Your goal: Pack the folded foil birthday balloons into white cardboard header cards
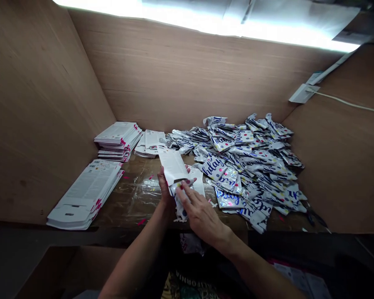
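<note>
My left hand (165, 187) grips a white card sleeve (174, 164) by its side, its opening facing me. At that opening, my right hand (202, 214) has its fingers on a folded foil balloon (180, 195) with coloured dots, which is partly inside the sleeve. The thumb of my right hand is mostly hidden. Behind the right fingers, another flat white card piece (198, 178) lies on the table. To the right spreads a large heap of folded foil balloons (237, 162), white with blue lettering and dots.
Flat printed sleeves stand stacked at the left, a near stack (84, 191) and a far stack (116, 137), with a smaller pile (151, 141) beside them. Scissors (316, 218) lie at the right edge. Wooden panels enclose the table (134, 195); a cardboard box (71, 265) sits below.
</note>
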Action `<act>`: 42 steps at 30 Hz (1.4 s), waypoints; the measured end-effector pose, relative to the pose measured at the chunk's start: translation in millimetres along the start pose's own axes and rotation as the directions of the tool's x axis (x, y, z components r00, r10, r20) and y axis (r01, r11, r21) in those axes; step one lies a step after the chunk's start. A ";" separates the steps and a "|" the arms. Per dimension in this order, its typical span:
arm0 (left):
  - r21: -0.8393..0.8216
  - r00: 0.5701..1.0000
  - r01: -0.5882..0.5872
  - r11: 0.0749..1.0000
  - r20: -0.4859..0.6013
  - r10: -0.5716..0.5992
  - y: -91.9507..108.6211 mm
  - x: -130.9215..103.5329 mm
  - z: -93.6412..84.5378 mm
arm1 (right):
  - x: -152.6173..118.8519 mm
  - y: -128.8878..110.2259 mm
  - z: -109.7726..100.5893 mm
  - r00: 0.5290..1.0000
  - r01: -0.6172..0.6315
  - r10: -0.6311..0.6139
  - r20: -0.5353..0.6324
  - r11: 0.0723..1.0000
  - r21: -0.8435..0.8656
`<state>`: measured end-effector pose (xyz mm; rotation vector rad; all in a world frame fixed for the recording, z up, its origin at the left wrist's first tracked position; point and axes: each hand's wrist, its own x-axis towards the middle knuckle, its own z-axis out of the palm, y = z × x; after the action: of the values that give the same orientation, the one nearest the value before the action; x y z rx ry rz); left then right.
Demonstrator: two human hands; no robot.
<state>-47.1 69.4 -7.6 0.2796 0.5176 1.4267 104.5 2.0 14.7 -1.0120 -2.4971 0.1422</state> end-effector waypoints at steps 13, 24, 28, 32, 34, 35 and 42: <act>-0.114 0.995 -0.072 0.991 -0.079 0.064 6.5 8.6 -19.0 | 28.7 -16.1 37.2 0.995 -0.014 0.024 -0.095 0.994 0.109; 0.769 0.877 -0.223 0.600 -0.111 0.468 23.2 25.0 -59.0 | 228.2 35.6 71.9 0.990 -0.137 0.137 -0.013 0.991 0.004; 0.905 0.888 -0.092 0.414 -0.113 0.446 3.1 21.4 -68.2 | 285.7 46.4 75.5 0.980 -0.027 0.004 0.199 0.993 0.114; 0.986 0.900 -0.011 0.164 -0.062 0.431 -18.6 20.1 -73.4 | 240.3 71.5 69.8 0.978 0.026 -0.065 0.197 0.981 0.192; 0.985 0.895 -0.026 0.173 -0.054 0.443 -17.0 23.3 -78.6 | 187.1 88.6 60.5 0.991 -0.008 -0.027 0.130 0.965 0.264; 0.979 0.889 -0.041 0.198 -0.055 0.454 -13.7 25.2 -81.6 | 156.7 96.9 55.6 0.996 -0.055 0.032 0.082 0.949 0.309; 0.878 0.824 -0.173 0.446 -0.120 0.554 1.8 24.9 -81.9 | -4.4 105.0 56.2 0.798 -0.439 0.576 -0.175 0.756 0.486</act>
<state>-87.9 84.2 -81.4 0.9608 1.6021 1.5692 149.9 79.2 -64.0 -1.3755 -1.7284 0.6156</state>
